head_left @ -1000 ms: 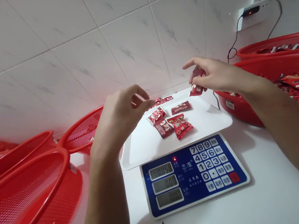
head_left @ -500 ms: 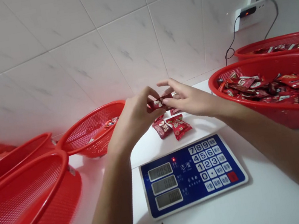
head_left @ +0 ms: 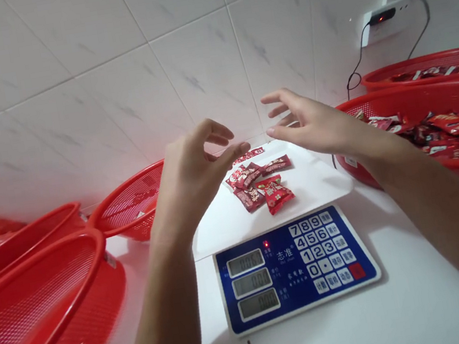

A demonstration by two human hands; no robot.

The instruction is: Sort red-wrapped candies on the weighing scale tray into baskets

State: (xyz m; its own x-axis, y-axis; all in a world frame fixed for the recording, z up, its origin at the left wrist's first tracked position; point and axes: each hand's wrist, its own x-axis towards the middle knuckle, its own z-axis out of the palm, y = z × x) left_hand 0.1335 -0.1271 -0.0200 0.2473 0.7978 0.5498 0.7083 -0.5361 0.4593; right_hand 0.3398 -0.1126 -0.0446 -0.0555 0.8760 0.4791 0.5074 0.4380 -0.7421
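Several red and dark red wrapped candies (head_left: 277, 192) lie in a loose pile on the white pan (head_left: 319, 180) of a digital scale. The scale's blue panel (head_left: 294, 270) faces me, with keys on the right and three displays on the left; the top display reads about 0.06, its last digit unclear. My left hand (head_left: 198, 171) hovers at the left of the pile, fingers curved and apart, holding nothing. Above the right back of the pan, my right hand (head_left: 306, 121) is raised with its fingers spread, also holding nothing.
A red basket full of wrapped candies (head_left: 455, 128) stands on the right, with another red basket (head_left: 427, 65) behind it. Further red baskets (head_left: 51, 319) stand on the left. A tiled wall (head_left: 199, 71) closes the back; a socket (head_left: 384, 20) with a cable is at upper right.
Both hands have let go of the wrapped candies and moved apart, left hand leftward, right hand up and rightward. The candies now rest on the pan, and the top display reads higher.
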